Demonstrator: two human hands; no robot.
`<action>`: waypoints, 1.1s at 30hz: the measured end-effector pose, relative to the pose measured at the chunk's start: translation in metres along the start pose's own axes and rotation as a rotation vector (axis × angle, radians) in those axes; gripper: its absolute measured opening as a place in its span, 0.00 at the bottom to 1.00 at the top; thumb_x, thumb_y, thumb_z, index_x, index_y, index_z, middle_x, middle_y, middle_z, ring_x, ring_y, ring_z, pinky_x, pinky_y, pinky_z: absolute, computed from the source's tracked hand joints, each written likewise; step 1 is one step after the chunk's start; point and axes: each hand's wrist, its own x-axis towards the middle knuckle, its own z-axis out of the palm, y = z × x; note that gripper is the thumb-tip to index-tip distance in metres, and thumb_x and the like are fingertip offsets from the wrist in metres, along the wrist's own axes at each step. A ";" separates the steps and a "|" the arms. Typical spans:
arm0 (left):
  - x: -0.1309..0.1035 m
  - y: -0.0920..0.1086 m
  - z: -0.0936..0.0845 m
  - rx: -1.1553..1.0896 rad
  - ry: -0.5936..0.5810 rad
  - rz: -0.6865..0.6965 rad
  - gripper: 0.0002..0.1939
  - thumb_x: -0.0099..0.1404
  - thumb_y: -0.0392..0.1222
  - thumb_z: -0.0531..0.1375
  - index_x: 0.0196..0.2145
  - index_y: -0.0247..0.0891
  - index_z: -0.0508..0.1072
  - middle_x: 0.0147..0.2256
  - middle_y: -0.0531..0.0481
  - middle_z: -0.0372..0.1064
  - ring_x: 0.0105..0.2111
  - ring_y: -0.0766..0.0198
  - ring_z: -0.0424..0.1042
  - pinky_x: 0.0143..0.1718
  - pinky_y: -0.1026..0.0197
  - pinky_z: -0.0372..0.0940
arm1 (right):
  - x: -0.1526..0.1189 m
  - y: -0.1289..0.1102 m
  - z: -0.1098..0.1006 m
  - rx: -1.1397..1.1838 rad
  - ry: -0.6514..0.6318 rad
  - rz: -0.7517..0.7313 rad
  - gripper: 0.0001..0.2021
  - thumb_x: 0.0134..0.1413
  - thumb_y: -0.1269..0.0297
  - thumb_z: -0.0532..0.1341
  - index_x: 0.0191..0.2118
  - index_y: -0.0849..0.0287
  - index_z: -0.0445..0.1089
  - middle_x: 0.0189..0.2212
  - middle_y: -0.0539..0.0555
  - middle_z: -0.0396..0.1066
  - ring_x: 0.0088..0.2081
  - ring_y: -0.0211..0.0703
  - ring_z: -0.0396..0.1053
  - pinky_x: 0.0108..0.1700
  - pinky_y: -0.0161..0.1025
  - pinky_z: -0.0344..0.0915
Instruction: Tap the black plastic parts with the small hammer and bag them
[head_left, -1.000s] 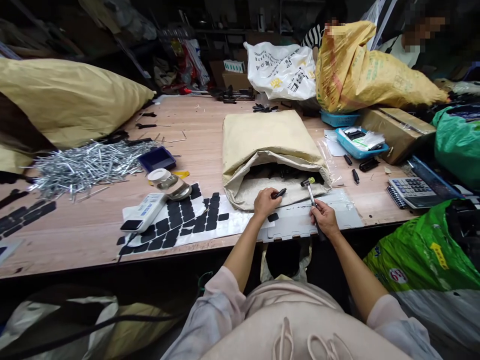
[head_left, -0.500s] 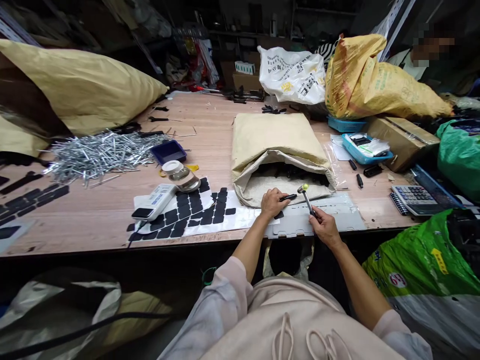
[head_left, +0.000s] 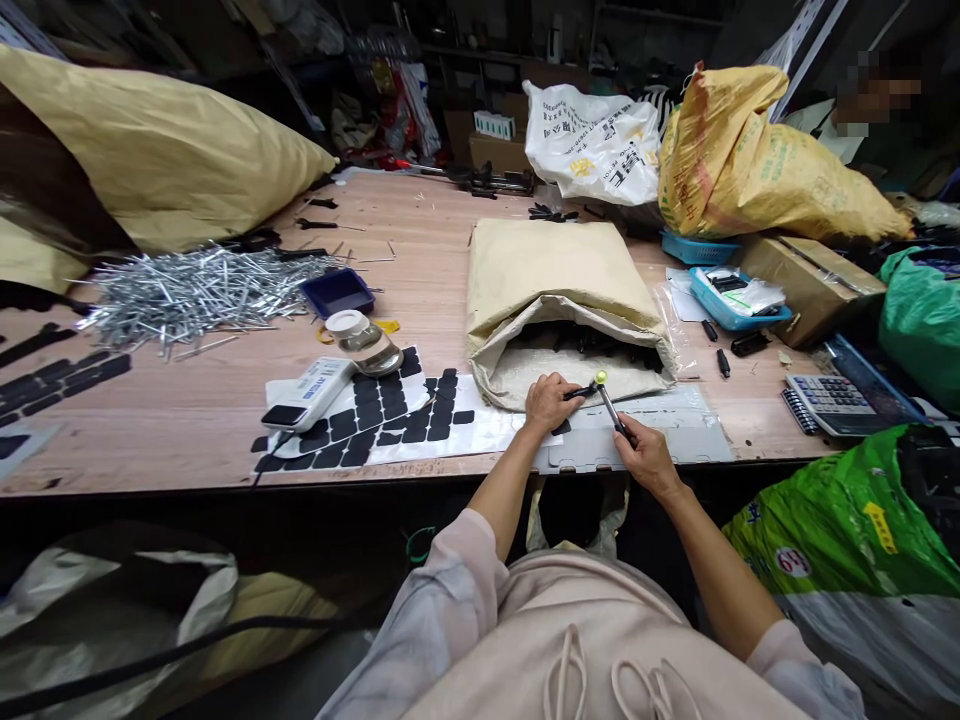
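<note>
My left hand [head_left: 553, 402] is closed around a small black part [head_left: 580, 392], whose dark end sticks out to the right. A small hammer [head_left: 610, 402] with a metal shaft and a yellow-tipped head is gripped in my right hand [head_left: 648, 456]. Its head is at the tip of the black part; whether they touch I cannot tell. Both hands are over a grey sheet [head_left: 675, 430] at the table's front edge. Just beyond them lies a tan paper sack [head_left: 551, 255], its mouth facing me, with dark pieces inside.
On the left are a heap of metal rods [head_left: 202, 295], a dark blue tray [head_left: 339, 292], a glass jar [head_left: 366, 345] and a white device [head_left: 311, 392] on sheets of black pads. A calculator [head_left: 831, 400] and blue basket [head_left: 739, 300] stand right. A person [head_left: 832, 125] is behind.
The hammer head has moved slightly left, to the tip of the black part. My left hand keeps its hold. The whole view has shifted a little.
</note>
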 end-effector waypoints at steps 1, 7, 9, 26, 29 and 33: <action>0.000 0.000 0.000 -0.002 0.002 -0.001 0.13 0.63 0.51 0.67 0.46 0.55 0.82 0.40 0.52 0.71 0.45 0.57 0.66 0.48 0.56 0.60 | 0.000 -0.002 -0.001 0.002 0.001 0.008 0.21 0.59 0.61 0.59 0.55 0.59 0.76 0.44 0.57 0.80 0.43 0.52 0.79 0.48 0.46 0.75; 0.000 -0.001 0.001 -0.007 -0.002 -0.024 0.12 0.63 0.51 0.67 0.45 0.54 0.82 0.41 0.52 0.72 0.45 0.58 0.66 0.48 0.56 0.60 | -0.001 -0.011 0.001 0.021 0.001 -0.054 0.22 0.60 0.61 0.60 0.58 0.59 0.74 0.48 0.58 0.79 0.44 0.51 0.79 0.50 0.45 0.74; 0.000 0.000 0.000 0.000 0.006 -0.019 0.13 0.63 0.51 0.67 0.45 0.54 0.82 0.40 0.52 0.72 0.45 0.58 0.66 0.47 0.56 0.60 | -0.001 -0.009 0.004 0.012 -0.023 -0.068 0.21 0.59 0.61 0.60 0.57 0.59 0.75 0.47 0.59 0.79 0.44 0.52 0.79 0.50 0.46 0.74; -0.008 0.011 -0.016 -0.041 -0.002 0.024 0.12 0.62 0.47 0.67 0.45 0.50 0.82 0.40 0.51 0.73 0.45 0.57 0.68 0.50 0.55 0.62 | 0.031 0.027 0.000 0.538 0.076 0.406 0.25 0.53 0.50 0.63 0.51 0.64 0.73 0.23 0.47 0.70 0.17 0.35 0.63 0.16 0.33 0.60; -0.032 0.018 -0.022 -0.076 -0.028 0.143 0.12 0.62 0.46 0.67 0.44 0.48 0.83 0.41 0.48 0.72 0.45 0.57 0.68 0.50 0.54 0.63 | 0.032 0.026 -0.002 0.566 0.073 0.422 0.25 0.51 0.51 0.63 0.50 0.64 0.72 0.23 0.47 0.70 0.17 0.35 0.63 0.16 0.32 0.60; -0.089 0.022 -0.021 -0.091 -0.079 0.332 0.12 0.60 0.48 0.68 0.43 0.51 0.83 0.46 0.47 0.72 0.50 0.54 0.68 0.55 0.51 0.62 | 0.031 0.027 -0.002 0.562 0.064 0.404 0.24 0.52 0.51 0.63 0.50 0.64 0.73 0.23 0.47 0.70 0.17 0.34 0.63 0.16 0.32 0.59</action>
